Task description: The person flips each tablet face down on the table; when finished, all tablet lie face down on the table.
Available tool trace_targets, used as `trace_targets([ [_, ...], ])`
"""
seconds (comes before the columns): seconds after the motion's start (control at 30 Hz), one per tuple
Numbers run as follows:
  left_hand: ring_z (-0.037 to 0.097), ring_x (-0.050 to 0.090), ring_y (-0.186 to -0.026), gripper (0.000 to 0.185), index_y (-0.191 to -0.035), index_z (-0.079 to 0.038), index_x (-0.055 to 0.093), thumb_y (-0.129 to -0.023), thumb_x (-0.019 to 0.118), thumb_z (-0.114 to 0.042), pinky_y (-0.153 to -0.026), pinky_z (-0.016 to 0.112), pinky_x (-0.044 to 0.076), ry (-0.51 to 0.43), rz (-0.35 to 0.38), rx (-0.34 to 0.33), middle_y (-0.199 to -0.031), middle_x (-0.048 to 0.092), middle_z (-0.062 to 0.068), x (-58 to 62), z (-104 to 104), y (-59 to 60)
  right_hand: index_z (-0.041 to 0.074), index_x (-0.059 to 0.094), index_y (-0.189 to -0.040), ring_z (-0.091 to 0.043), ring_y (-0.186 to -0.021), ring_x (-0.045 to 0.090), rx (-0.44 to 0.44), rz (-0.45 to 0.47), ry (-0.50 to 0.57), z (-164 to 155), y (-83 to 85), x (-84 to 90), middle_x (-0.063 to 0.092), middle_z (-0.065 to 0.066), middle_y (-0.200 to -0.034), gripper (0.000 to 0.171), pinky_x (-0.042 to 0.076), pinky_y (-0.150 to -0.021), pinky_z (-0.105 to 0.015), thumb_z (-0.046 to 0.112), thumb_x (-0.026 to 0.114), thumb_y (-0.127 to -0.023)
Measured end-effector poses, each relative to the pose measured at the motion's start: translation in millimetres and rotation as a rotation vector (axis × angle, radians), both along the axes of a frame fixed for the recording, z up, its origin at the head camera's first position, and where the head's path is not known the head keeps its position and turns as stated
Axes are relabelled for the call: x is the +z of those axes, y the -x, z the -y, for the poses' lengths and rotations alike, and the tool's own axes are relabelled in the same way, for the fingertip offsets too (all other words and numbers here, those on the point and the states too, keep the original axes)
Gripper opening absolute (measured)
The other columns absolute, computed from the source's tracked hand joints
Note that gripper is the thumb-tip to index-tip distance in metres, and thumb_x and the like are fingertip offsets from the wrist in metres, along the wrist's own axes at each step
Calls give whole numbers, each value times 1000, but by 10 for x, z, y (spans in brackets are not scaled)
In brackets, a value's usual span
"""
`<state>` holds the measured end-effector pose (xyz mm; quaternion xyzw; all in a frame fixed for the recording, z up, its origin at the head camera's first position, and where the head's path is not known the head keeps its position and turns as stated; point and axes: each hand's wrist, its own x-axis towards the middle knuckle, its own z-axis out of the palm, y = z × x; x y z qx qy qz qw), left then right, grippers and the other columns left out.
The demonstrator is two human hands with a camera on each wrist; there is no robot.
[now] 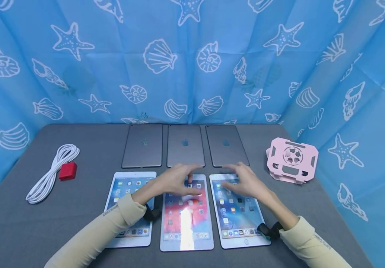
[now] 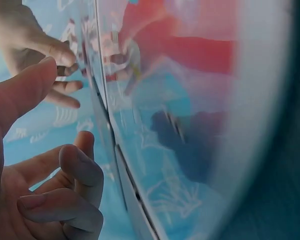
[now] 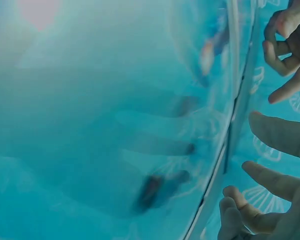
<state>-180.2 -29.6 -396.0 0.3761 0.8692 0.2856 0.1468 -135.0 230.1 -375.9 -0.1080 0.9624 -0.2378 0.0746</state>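
Note:
Three tablets lie face up in a front row on the grey table: a left one, a middle one with a red wallpaper, and a right one. My left hand is over the top end of the middle tablet, fingers loosely spread and holding nothing. My right hand is spread the same way over the top of the right tablet. Whether the fingertips touch the glass I cannot tell. The left wrist view shows relaxed fingers beside a lit screen. The right wrist view shows fingers beside a blurred screen.
Three more tablets lie face down in a back row. A coiled white cable and a red block sit at the left. A pink folding stand sits at the right. Blue seashell curtains close off the table.

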Motion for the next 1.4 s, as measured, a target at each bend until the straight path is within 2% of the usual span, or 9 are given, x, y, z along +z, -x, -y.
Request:
trace_targets([
  [0.17, 6, 38, -58, 78, -152, -4, 46, -89, 79, -38, -59, 20, 32, -2, -16, -23, -84, 63, 6, -58, -135, -5, 0, 58, -141, -45, -114, 57, -22, 26, -51, -224, -73, -47, 59, -28, -124, 63, 52, -89, -61, 29, 79, -88],
  [0.37, 6, 41, -61, 81, -149, 0, 48, -87, 81, -41, -61, 20, 37, -16, -6, -37, -92, 65, 8, -89, -282, -20, -5, 53, -142, -32, -97, 57, -8, 38, -65, -480, -114, -55, 59, -27, -115, 73, 52, -77, -50, 31, 81, -86],
  [0.47, 13, 56, -80, 86, -150, -2, 48, -84, 83, -43, -74, 27, 50, 25, -2, -4, -107, 67, 11, -94, -358, -40, -9, 48, -144, -28, -92, 54, -4, 80, -54, -534, -109, -59, 58, -28, -114, 78, 49, -72, -41, 31, 82, -86],
  [0.53, 22, 63, -111, 90, -151, -3, 47, -82, 85, -46, -95, 36, 55, 72, -3, 30, -126, 66, 13, -95, -411, -56, -12, 45, -146, -25, -88, 53, 0, 108, -38, -547, -100, -64, 57, -29, -114, 82, 46, -69, -36, 30, 82, -86],
  [0.6, 30, 54, -136, 94, -152, -4, 46, -79, 86, -48, -110, 45, 49, 122, -7, 63, -142, 60, 15, -96, -466, -72, -14, 41, -147, -22, -84, 52, -4, 130, -26, -549, -91, -70, 56, -29, -113, 85, 43, -65, -31, 29, 81, -87],
  [0.7, 33, 41, -150, 98, -152, -5, 47, -76, 89, -51, -118, 50, 40, 180, -27, 99, -154, 51, 16, -103, -546, -82, -19, 35, -148, -18, -77, 52, -12, 162, -4, -549, -80, -80, 58, -28, -110, 90, 41, -60, -27, 28, 81, -87],
  [0.87, 29, 48, -144, 96, -148, -9, 54, -70, 92, -51, -115, 49, 44, 216, -53, 138, -152, 54, 11, -123, -632, -83, -20, 29, -150, -15, -70, 56, -57, 239, 59, -553, -60, -84, 61, -26, -110, 93, 42, -60, -25, 24, 81, -87],
  [1.03, 21, 60, -112, 94, -141, -10, 62, -63, 97, -49, -93, 40, 55, 184, -65, 194, -134, 62, 8, -148, -674, -93, -17, 28, -151, -18, -75, 55, -119, 296, 122, -555, -39, -98, 56, -28, -116, 93, 45, -66, -29, 19, 83, -86],
  [1.4, 20, 65, -110, 89, -135, -12, 68, -59, 100, -43, -82, 36, 57, 118, -32, 233, -129, 70, 7, -154, -706, -91, -11, 32, -152, -23, -91, 54, -163, 350, 291, -697, -58, -115, 51, -21, -114, 84, 46, -77, -31, 10, 80, -86],
])
